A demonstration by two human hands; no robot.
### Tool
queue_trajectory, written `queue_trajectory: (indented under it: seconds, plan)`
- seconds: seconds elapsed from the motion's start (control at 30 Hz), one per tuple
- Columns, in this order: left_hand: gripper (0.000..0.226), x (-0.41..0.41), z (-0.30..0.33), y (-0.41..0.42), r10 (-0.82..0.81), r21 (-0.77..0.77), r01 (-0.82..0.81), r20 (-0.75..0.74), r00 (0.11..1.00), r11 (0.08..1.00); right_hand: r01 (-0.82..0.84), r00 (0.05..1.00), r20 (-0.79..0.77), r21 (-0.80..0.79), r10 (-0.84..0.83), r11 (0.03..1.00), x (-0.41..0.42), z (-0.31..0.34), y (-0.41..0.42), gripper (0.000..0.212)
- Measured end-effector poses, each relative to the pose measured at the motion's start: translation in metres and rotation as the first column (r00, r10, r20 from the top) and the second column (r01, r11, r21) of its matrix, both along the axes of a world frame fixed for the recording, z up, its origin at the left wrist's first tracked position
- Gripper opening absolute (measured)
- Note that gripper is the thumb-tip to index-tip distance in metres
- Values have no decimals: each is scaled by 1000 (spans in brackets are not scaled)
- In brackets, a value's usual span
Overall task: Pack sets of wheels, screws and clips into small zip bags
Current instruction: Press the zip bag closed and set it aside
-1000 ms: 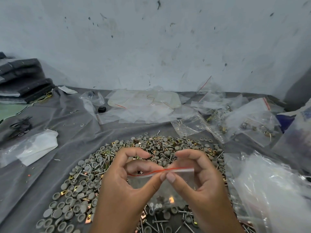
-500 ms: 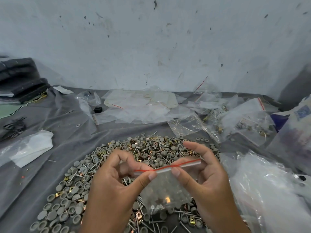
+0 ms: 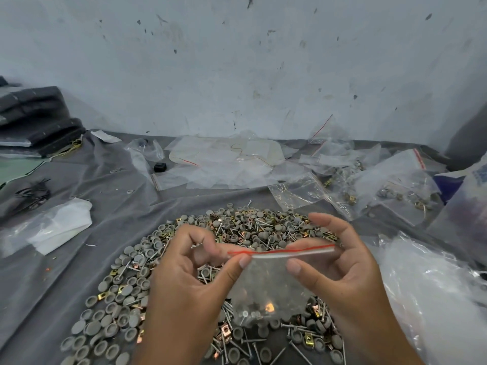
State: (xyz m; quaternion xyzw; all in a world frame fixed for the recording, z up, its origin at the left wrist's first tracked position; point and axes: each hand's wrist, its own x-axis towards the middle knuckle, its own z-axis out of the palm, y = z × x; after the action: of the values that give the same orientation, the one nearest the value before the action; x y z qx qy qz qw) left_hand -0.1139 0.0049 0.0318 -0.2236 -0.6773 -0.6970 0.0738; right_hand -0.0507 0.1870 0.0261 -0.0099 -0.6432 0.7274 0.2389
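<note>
Pinching the red-striped zip edge between thumb and forefinger, the left hand (image 3: 184, 280) held the left end of a small zip bag (image 3: 266, 288). The right hand (image 3: 342, 270) gripped the right end of the same edge, thumb in front and fingers curled behind. The bag hung upright between both hands, above the parts pile (image 3: 137, 285) and clear of it. Small parts, including one copper-coloured clip, lay at the bag's bottom. The pile consisted of grey wheels (image 3: 123, 318), screws (image 3: 253, 227) and brass clips (image 3: 101, 296), spread on a grey cloth (image 3: 79, 259). Empty bags (image 3: 224, 164) lay near the wall (image 3: 237, 61). Filled bags (image 3: 395, 185) lay to the right, well apart from the hands. A large clear bag (image 3: 432, 299) lay just beside the right wrist.
</note>
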Motion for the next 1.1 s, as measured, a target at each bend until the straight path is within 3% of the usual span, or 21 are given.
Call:
queue_trajectory:
  seconds: [0.07, 0.2, 0.57, 0.7, 0.93, 1.03, 1.1]
  plan:
    - [32, 2, 0, 4, -39, 7, 39, -1, 999, 999, 3, 1000, 1, 31, -3, 1000, 1, 0, 1, 76]
    - [41, 2, -2, 4, -91, -26, 91, -10, 996, 996, 37, 999, -28, 99, -35, 994, 0, -1, -3, 76]
    - [37, -6, -12, 2, -27, -19, 29, 82, 996, 999, 20, 999, 45, 164, -28, 986, -3, 6, 0, 41]
    - [44, -13, -12, 2, 57, 5, -59, 146, 988, 998, 197, 972, 97, 173, -216, 965, -31, 27, 33, 26]
    - [36, -4, -8, 5, 109, -118, -94, 127, 986, 989, 584, 797, 72, 158, -599, 796, -105, 76, 155, 15]
    - [35, -4, -4, 1, 133, -161, -115, 103, 986, 980, 685, 659, 75, 350, -748, 639, -88, 82, 205, 22]
    - [35, -5, -2, -2, 140, -160, -122, 103, 985, 980, 611, 651, 52, 556, -757, 564, -48, 76, 217, 17]
